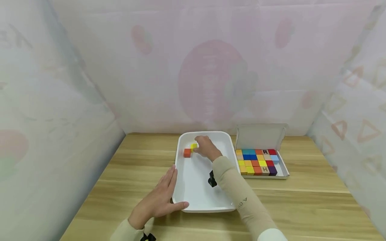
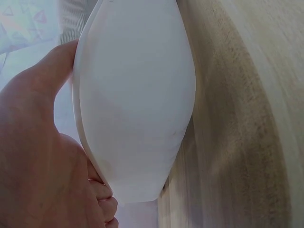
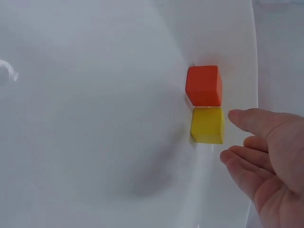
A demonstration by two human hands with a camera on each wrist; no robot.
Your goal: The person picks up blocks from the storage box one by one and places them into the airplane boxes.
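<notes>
A white tray (image 1: 196,189) lies on the wooden table (image 1: 301,201). At its far left end an orange cube (image 1: 187,153) and a yellow cube (image 1: 193,146) sit side by side, touching. My right hand (image 1: 206,147) reaches over the tray, its fingers nearly straight beside the yellow cube (image 3: 207,125) and not holding it; the orange cube (image 3: 204,85) lies just beyond. The right hand (image 3: 256,142) holds nothing. My left hand (image 1: 159,197) rests against the tray's near left corner, fingers straight along the side, thumb along the front rim. Its wrist view shows the left hand (image 2: 33,156) against the tray's outer wall (image 2: 137,95).
To the right of the tray stands an open cardboard box (image 1: 281,172) packed with several coloured cubes, two of them lettered; its lid (image 1: 260,136) stands up at the back. Patterned cloth walls close in the table on three sides. Bare wood (image 2: 247,118) lies left of the tray.
</notes>
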